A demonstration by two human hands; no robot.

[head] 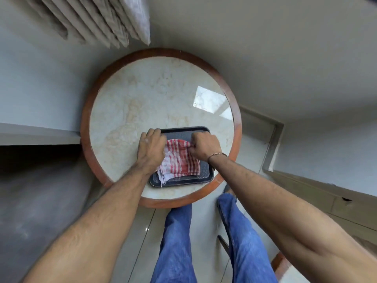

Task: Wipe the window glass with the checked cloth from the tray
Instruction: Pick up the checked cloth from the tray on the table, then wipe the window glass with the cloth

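Note:
A red-and-white checked cloth lies bunched in a dark rectangular tray on a round marble table. My left hand grips the cloth's left upper edge, knuckles up. My right hand, with a thin bracelet at the wrist, pinches the cloth's right upper edge. The cloth's lower frayed end hangs over the tray's near rim. No window glass is clearly in view.
The round table has a reddish wooden rim and stands against pale walls. Folded curtains hang at the upper left. My legs in blue jeans stand at the near edge. A wooden cabinet is on the right.

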